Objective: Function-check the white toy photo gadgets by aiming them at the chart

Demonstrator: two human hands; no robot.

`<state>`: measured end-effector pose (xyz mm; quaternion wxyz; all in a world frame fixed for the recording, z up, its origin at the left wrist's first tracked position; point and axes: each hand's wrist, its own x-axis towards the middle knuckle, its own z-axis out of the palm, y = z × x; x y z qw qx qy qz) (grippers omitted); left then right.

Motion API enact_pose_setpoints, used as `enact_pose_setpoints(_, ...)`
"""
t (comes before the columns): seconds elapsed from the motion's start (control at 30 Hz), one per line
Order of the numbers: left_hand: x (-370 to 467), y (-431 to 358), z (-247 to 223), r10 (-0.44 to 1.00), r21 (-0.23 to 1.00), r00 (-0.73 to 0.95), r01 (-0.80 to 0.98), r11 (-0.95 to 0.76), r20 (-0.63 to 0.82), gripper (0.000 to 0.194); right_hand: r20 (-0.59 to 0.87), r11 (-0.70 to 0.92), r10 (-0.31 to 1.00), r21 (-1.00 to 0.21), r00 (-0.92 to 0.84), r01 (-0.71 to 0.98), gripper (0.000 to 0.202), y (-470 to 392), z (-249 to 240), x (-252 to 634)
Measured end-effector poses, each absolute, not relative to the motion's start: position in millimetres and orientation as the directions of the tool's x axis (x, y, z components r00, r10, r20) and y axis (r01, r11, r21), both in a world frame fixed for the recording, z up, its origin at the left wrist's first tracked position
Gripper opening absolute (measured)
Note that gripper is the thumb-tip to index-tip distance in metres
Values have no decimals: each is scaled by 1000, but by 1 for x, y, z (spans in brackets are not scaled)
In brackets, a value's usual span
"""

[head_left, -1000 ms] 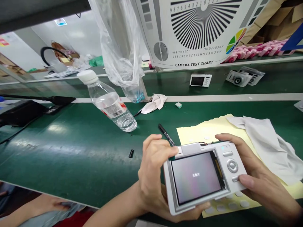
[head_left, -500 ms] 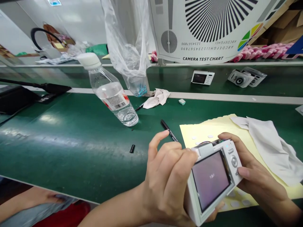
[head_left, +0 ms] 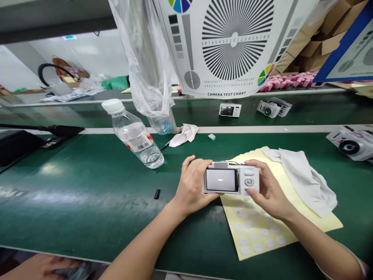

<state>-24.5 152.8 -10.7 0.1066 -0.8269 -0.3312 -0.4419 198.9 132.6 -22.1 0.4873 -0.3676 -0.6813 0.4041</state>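
Observation:
A small white camera (head_left: 244, 182) is held up over the green table, its lit screen facing me and showing tiny pale text. My left hand (head_left: 192, 186) grips its left end, fingers on the top edge and thumb below. Around the right end is my right hand (head_left: 269, 190), with the thumb near the lower button and a finger on top. Thin wires show at the camera's top edge. Behind and below it lies a yellow sheet (head_left: 255, 223) with rows of white round stickers, partly covered by a grey cloth (head_left: 305, 179).
A water bottle (head_left: 135, 136) stands left of centre, near a black cap (head_left: 157, 194) and crumpled tissue (head_left: 186, 134). Other cameras (head_left: 230, 110) lie behind and at right. A test chart (head_left: 236, 42) hangs above. Another person's hand (head_left: 49, 264) shows at lower left.
Both hands have moved the camera up, left and farther from me, levelling it. Its screen has turned from purplish to pale grey. The view has shifted, showing more of the chart.

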Motion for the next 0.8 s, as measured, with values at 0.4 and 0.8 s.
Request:
enact_pose_setpoints(0.4, -23, 160, -32, 482, 158, 400, 620, -769, 780, 78, 263, 296, 916, -953, -304, 66, 41, 148, -31, 201)
enact_pose_setpoints(0.8, -14, 151, -35, 459, 188, 371, 576, -796, 807, 73, 134, 120, 975, -989, -178, -85, 50, 140, -24, 191)
